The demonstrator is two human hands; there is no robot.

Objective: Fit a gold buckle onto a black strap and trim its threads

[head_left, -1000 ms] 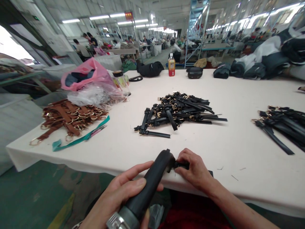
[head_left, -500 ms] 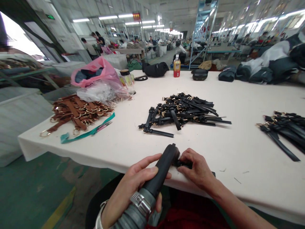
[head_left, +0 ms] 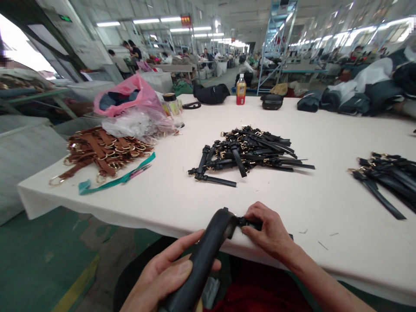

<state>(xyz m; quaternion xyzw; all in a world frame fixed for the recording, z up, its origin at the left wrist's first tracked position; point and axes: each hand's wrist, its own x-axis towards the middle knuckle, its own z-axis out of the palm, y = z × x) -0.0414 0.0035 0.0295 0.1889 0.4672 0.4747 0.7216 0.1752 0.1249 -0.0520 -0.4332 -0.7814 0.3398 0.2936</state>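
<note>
My left hand [head_left: 162,277] grips a thick black tool [head_left: 204,255] below the white table's [head_left: 169,199] near edge; its curved tip points up and right. The tip meets the end of a black strap [head_left: 251,223], which my right hand [head_left: 268,234] pins flat on the table edge with its fingers. Most of that strap is hidden under my right hand. A pile of black straps with gold buckles [head_left: 247,154] lies in the middle of the table, well beyond both hands.
Brown straps with gold rings [head_left: 100,154] and a teal ribbon [head_left: 113,180] lie at the left. Behind them sits a pink plastic bag [head_left: 125,97]. More black straps [head_left: 386,175] lie at the right. A bottle [head_left: 241,94] and black bags stand at the far edge. People work far behind.
The black tool has slid down and toward me in my left hand, so its metal clamp has left the view. My right hand stays on the strap. The view shifted slightly.
</note>
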